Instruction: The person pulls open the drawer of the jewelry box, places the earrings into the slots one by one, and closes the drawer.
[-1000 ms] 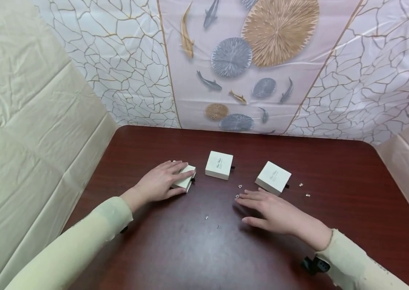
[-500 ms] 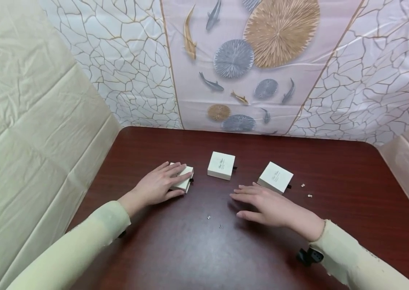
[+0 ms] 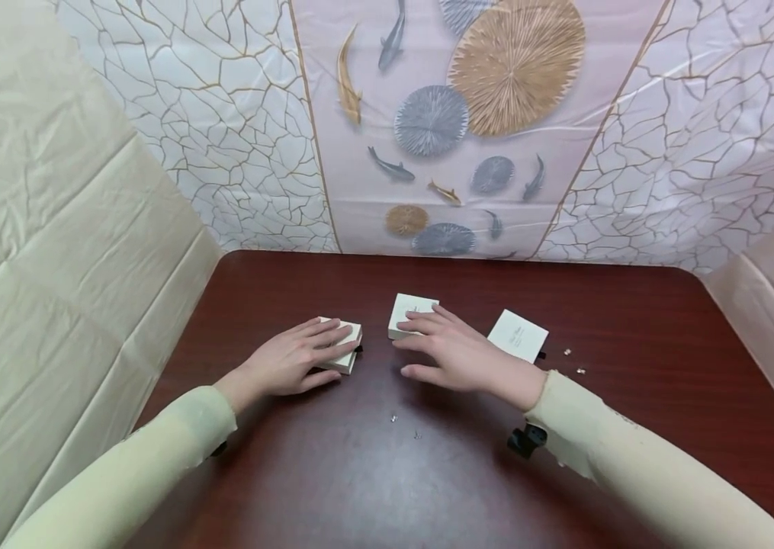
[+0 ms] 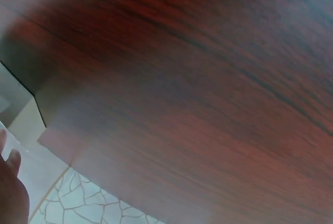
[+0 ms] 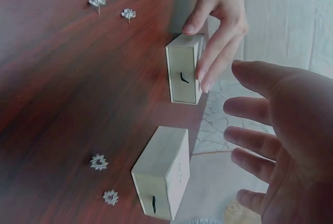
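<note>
My left hand (image 3: 290, 360) lies with extended fingers over the left white drawer box (image 3: 355, 335), which has a black pull tab. My right hand (image 3: 458, 352) is spread above the table by the middle box (image 3: 401, 311), partly covering it in the head view. The right wrist view shows a gap between my right fingers and the middle box (image 5: 160, 164). Two flower-shaped stud earrings (image 5: 97, 1) lie before the left box (image 5: 182, 73). Two wreath-shaped earrings (image 5: 99, 162) lie before the middle box; my right hand hides them in the head view.
A third white box (image 3: 518, 334) stands to the right, its near side hidden by my right wrist. Two small shiny pieces (image 3: 567, 351) lie beside it. The dark wood table (image 3: 332, 473) ends at a patterned cloth (image 3: 256, 152) behind.
My right hand has moved left and forward, from near the right box to the middle box. My left hand stays on the left box.
</note>
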The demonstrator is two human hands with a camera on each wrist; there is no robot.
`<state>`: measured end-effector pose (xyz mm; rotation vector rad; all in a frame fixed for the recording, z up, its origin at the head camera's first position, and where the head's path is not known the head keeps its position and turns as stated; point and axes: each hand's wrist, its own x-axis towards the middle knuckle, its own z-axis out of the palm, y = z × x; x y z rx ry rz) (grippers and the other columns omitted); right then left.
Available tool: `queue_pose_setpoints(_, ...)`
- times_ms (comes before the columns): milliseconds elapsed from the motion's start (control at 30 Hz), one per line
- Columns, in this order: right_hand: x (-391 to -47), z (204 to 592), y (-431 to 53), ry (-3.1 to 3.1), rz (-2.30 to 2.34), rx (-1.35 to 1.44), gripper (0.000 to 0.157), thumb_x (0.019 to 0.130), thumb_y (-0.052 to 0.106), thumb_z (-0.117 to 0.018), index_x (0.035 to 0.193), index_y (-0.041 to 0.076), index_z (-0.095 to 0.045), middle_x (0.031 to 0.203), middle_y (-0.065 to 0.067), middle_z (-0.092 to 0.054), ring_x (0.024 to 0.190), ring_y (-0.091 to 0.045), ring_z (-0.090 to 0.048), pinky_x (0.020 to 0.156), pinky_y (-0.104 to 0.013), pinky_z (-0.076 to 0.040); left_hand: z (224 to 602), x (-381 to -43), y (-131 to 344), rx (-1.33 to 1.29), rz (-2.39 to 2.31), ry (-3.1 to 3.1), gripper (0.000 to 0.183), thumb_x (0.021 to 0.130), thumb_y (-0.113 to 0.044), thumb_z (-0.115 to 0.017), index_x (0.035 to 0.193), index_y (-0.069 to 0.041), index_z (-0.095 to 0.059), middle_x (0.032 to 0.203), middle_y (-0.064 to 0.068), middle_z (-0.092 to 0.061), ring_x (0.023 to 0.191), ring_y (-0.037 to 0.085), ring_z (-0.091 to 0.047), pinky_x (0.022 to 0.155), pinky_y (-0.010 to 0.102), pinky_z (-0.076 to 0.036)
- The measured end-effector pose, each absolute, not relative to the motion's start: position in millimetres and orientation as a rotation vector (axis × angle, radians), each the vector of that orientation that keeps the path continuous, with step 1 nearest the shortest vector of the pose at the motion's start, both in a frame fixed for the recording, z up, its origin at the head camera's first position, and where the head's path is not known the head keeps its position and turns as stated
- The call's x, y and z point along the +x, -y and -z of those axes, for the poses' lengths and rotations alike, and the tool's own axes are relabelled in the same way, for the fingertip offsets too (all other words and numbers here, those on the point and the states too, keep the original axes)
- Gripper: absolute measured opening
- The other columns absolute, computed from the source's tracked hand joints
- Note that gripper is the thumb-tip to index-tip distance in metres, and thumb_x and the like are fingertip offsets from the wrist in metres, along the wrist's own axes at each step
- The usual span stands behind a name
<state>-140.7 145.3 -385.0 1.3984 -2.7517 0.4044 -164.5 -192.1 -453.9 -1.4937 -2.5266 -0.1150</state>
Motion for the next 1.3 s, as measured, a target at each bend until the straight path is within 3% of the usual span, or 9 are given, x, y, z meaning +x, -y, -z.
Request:
queue_pose_setpoints(233,-156.2,387.9,-121.0,2.738,-0.37,1.484,0.038,0.102,0.032,-0.074,0.13,0.007,-0.076,0.14,-0.017,-0.068,0.137,-0.039,-0.058,0.122,-0.065,-0.034,457.7,-169.1,193.6,-1.508,0.182,2.496,0.058,0.1,-0.035,-0.076,0.151,-0.012,-0.063,0.155,0.015,-0.059,0.144,0.039,-0.055,0.12,0.053,-0.043)
queue_pose_setpoints(767,-155.8,406.6,-117.8,2.765,-0.213,1.677,0.037,0.103,0.028,-0.072,0.131,0.005,-0.075,0.143,-0.018,-0.066,0.141,-0.04,-0.056,0.121,-0.054,-0.041,457.3,-174.3,191.3,-1.501,0.243,2.519,0.055,0.1,-0.033,-0.076,0.149,-0.011,-0.065,0.153,0.016,-0.061,0.142,0.04,-0.057,0.118,0.056,-0.044)
queue_pose_setpoints(967,-153.9,413.0,-122.5,2.835,-0.257,1.656,0.038,0.104,0.029,-0.071,0.134,0.005,-0.073,0.146,-0.018,-0.065,0.142,-0.037,-0.055,0.118,-0.049,-0.045,456.7,-173.6,191.9,-1.477,0.256,2.565,0.052,0.101,-0.033,-0.075,0.148,-0.013,-0.066,0.154,0.014,-0.06,0.144,0.038,-0.056,0.12,0.054,-0.043)
queue_pose_setpoints(1300,-166.1,420.6,-132.9,2.873,-0.28,1.59,0.043,0.103,0.03,-0.073,0.137,0.004,-0.072,0.149,-0.021,-0.062,0.144,-0.039,-0.053,0.12,-0.052,-0.043,455.8,-173.0,190.3,-1.471,0.286,2.592,0.053,0.102,-0.032,-0.074,0.15,-0.013,-0.064,0.156,0.017,-0.057,0.145,0.04,-0.054,0.12,0.056,-0.042)
